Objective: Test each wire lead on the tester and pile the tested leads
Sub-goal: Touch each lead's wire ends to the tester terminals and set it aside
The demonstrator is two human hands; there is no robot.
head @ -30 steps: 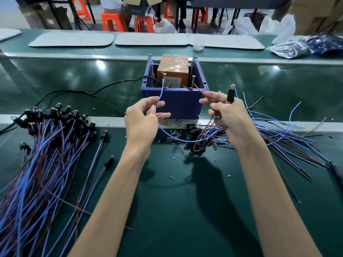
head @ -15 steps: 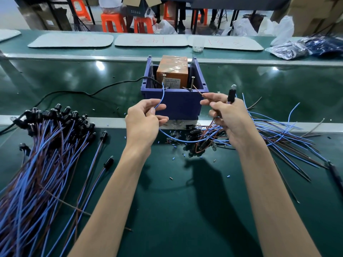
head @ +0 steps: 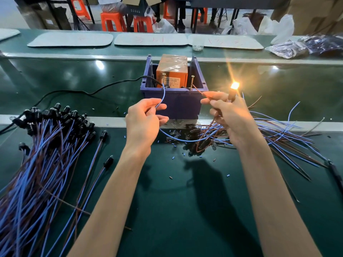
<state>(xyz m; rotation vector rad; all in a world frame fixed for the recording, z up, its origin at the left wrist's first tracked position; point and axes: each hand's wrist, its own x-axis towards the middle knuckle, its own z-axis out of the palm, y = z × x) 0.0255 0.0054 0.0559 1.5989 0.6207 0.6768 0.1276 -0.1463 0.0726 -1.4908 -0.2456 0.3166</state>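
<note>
The tester is an orange box [head: 171,71] in a blue bin [head: 178,102] with two upright metal posts. My left hand [head: 144,123] pinches the blue wire [head: 163,95] of one lead, whose end touches the left post [head: 163,80]. My right hand [head: 230,115] holds the same lead's black lamp holder and pinches its brown wire [head: 199,91] against the right post [head: 192,81]. The lead's bulb [head: 234,85] glows bright orange above my right fingers. A big pile of leads [head: 42,154] lies at the left, and a tangled pile of leads [head: 269,134] lies at the right.
A black power cable [head: 78,92] runs from the bin to the left across the green belt. Small blue and brown insulation bits [head: 174,158] are scattered before the bin. White mats [head: 150,39] and plastic bags [head: 304,45] lie at the far side.
The bulb, dark in the earlier frames, is lit now. Both hands shifted only slightly, bringing the wire ends onto the posts.
</note>
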